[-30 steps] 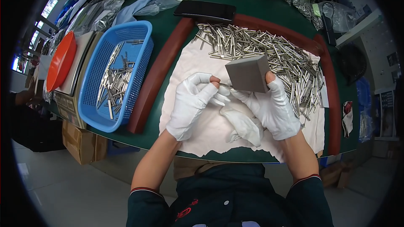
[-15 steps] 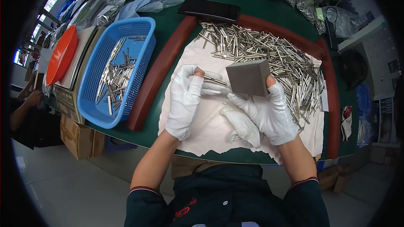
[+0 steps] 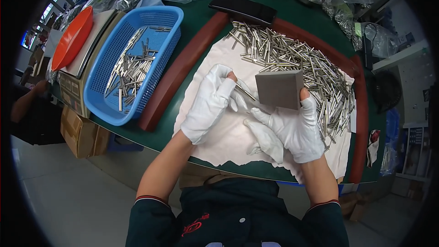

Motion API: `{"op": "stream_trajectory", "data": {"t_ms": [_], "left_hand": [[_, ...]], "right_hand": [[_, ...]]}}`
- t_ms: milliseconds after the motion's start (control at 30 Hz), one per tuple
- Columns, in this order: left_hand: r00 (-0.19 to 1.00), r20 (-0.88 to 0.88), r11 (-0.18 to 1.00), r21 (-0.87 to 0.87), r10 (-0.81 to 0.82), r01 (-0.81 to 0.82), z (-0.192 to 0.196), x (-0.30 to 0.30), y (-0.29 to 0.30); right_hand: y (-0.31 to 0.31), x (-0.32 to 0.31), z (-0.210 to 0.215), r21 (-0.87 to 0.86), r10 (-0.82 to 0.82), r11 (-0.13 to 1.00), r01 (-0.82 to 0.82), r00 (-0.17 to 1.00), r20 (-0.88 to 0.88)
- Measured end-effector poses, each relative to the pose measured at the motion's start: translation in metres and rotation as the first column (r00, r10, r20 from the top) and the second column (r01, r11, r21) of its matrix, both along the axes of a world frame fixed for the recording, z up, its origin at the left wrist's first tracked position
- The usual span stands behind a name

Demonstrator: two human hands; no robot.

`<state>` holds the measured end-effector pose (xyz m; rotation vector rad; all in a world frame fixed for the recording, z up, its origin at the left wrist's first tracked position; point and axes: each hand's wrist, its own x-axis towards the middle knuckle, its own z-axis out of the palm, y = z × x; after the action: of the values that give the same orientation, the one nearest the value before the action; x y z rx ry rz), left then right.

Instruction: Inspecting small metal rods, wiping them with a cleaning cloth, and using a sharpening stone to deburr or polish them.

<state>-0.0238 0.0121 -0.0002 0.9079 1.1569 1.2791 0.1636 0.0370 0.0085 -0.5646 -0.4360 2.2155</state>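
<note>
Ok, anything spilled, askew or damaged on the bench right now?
Nothing stands out. The metal rods lie heaped on the white cloth, none off the bench. The blue basket sits flat with rods inside. The left hand holds one rod against the grey block in the right hand.

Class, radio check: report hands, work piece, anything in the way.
Left hand pinches thin metal rod. Right hand holds grey block against it. Rod pile lies just behind; nothing blocks.

Green worktable [image 3: 201,13], grey floor [image 3: 68,192]
</note>
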Motion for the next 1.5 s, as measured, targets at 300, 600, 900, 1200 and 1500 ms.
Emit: {"op": "stream_trajectory", "data": {"t_ms": [300,600,900,1200,1500], "left_hand": [[0.989,-0.133,0.997,0.040,0.068,-0.063,0.000,0.002,-0.002],[0.990,-0.003,0.989,0.043,0.142,-0.142,0.000,-0.001,0.004],[0.997,0.008,0.996,0.045,0.081,-0.081,-0.003,0.001,0.001],[0.999,0.037,1.000,-0.019,-0.021,0.022,0.010,0.005,-0.001],[1.000,-0.021,1.000,-0.015,-0.013,0.012,0.007,0.003,-0.002]], "right_hand": [[0.000,0.000,-0.005,-0.042,0.022,0.999,-0.022,1.000,0.012],[-0.004,-0.002,0.001,0.006,0.048,0.999,-0.049,0.998,0.051],[-0.007,-0.007,0.004,-0.015,0.044,0.999,-0.044,0.998,0.048],[-0.007,-0.005,-0.002,0.011,0.017,1.000,-0.018,0.999,0.043],[-0.004,0.001,0.013,0.354,-0.051,0.932,-0.081,0.936,0.348]]}}
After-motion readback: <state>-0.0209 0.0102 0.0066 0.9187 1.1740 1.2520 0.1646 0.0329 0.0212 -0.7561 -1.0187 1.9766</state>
